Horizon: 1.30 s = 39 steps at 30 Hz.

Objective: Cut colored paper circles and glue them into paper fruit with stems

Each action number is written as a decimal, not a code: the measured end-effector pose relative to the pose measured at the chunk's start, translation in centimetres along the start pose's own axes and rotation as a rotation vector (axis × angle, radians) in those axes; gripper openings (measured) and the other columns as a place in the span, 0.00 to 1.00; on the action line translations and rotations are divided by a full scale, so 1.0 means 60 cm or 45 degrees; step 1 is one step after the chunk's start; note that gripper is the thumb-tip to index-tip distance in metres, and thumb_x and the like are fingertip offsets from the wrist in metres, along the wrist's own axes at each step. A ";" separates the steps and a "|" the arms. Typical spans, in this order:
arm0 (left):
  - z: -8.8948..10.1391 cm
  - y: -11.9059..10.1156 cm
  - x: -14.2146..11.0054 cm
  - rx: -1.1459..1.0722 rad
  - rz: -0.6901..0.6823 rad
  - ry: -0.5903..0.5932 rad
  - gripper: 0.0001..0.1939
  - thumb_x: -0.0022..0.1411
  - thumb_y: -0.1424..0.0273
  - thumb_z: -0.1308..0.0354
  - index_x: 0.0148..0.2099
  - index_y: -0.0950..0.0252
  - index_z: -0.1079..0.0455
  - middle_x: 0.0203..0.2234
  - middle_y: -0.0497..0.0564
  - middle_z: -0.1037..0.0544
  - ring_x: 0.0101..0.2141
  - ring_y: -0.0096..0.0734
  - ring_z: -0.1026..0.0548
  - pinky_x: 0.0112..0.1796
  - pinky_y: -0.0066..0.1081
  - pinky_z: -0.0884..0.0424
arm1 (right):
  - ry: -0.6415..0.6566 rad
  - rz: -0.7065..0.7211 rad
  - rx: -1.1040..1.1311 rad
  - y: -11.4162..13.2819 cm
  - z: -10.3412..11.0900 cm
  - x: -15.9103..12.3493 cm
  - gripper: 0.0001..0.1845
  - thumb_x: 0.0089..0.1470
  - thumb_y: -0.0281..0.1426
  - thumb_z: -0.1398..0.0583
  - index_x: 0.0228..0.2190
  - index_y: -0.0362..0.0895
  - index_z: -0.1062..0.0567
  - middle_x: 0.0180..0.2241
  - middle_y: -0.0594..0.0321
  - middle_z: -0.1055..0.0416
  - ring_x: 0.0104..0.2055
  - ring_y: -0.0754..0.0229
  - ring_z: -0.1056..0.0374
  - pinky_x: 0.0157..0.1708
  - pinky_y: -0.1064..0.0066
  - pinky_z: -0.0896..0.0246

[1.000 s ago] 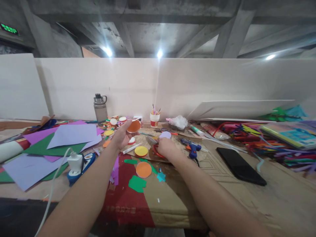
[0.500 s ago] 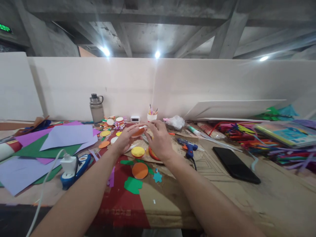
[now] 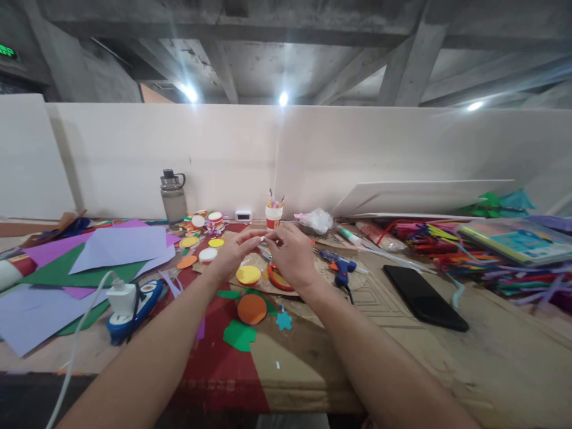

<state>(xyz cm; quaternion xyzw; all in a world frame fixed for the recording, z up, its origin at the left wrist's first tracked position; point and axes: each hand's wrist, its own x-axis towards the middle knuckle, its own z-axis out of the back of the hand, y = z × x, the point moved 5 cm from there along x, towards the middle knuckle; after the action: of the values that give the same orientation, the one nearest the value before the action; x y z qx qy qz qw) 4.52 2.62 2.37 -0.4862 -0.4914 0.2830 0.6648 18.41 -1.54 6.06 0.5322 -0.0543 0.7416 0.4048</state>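
My left hand [image 3: 233, 255] and my right hand [image 3: 291, 255] meet above the middle of the table, fingertips pinched around a small white piece [image 3: 263, 238]. That piece is too small to make out fully. Below them are a yellow disc [image 3: 248, 274] and a red ring-shaped thing [image 3: 280, 279], which my right hand partly covers; it may be scissor handles or tape. Nearer me lie an orange disc [image 3: 252, 309], a blue star-like cutout [image 3: 283, 320] and a green paper scrap [image 3: 240, 335]. A white-topped round piece [image 3: 208, 255] sits left of my left hand.
A blue glue gun [image 3: 343, 271] and a black phone [image 3: 424, 297] lie to the right. On the left are paper sheets [image 3: 120, 247], a power strip [image 3: 149, 295] with a white cable, and a bottle [image 3: 173, 199]. A pen cup [image 3: 274, 215] stands behind my hands.
The orange disc that was between my hands no longer shows there. My fingertips have come together around the small white piece, and both hands have closed into pinches.
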 end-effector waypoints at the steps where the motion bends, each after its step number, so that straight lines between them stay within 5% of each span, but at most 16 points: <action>1: 0.001 0.000 0.000 0.027 -0.012 -0.009 0.18 0.58 0.61 0.41 0.49 0.60 0.25 0.49 0.55 0.25 0.48 0.40 0.29 0.45 0.35 0.35 | -0.003 -0.030 0.043 -0.001 0.001 0.000 0.06 0.50 0.24 0.40 0.23 0.43 0.27 0.28 0.60 0.29 0.33 0.59 0.35 0.34 0.69 0.42; 11: 0.002 -0.008 -0.004 0.057 -0.038 -0.019 0.19 0.57 0.60 0.41 0.48 0.63 0.24 0.48 0.56 0.24 0.47 0.42 0.28 0.45 0.36 0.33 | 0.230 -0.558 0.718 -0.022 -0.021 0.002 0.07 0.44 0.32 0.37 0.21 0.42 0.29 0.21 0.68 0.34 0.23 0.66 0.41 0.26 0.73 0.46; 18: 0.018 -0.020 -0.008 -0.303 0.012 -0.206 0.16 0.54 0.62 0.38 0.43 0.66 0.24 0.42 0.58 0.21 0.42 0.41 0.25 0.35 0.31 0.29 | 0.228 -0.673 1.100 -0.048 -0.027 0.008 0.14 0.39 0.39 0.34 0.23 0.42 0.29 0.20 0.70 0.36 0.20 0.69 0.47 0.21 0.74 0.51; 26: 0.052 0.005 0.001 -0.640 0.141 -0.443 0.21 0.59 0.54 0.43 0.47 0.65 0.29 0.39 0.58 0.21 0.40 0.40 0.22 0.29 0.29 0.27 | 0.584 -0.547 0.629 -0.046 -0.039 -0.002 0.06 0.42 0.32 0.37 0.21 0.42 0.27 0.19 0.68 0.33 0.22 0.68 0.42 0.23 0.74 0.48; 32: 0.061 0.018 -0.001 -0.651 0.154 -0.512 0.16 0.54 0.63 0.36 0.42 0.66 0.29 0.39 0.57 0.21 0.39 0.37 0.22 0.28 0.26 0.28 | 1.143 -0.354 0.313 -0.046 -0.072 -0.042 0.07 0.37 0.21 0.39 0.16 0.44 0.25 0.15 0.68 0.32 0.19 0.67 0.40 0.20 0.75 0.50; 39: 0.067 0.029 -0.001 -0.631 0.168 -0.637 0.14 0.49 0.70 0.33 0.39 0.64 0.29 0.33 0.49 0.21 0.34 0.28 0.23 0.31 0.26 0.30 | 1.119 -0.258 0.049 -0.058 -0.069 -0.043 0.10 0.37 0.18 0.37 0.19 0.45 0.23 0.20 0.64 0.28 0.22 0.63 0.36 0.24 0.71 0.46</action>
<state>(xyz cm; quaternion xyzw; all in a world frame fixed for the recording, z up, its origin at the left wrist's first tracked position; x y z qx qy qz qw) 0.96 4.67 0.92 -0.5791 -0.6603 0.3076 0.3662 17.87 1.49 0.90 0.1770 0.1890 0.8547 0.4499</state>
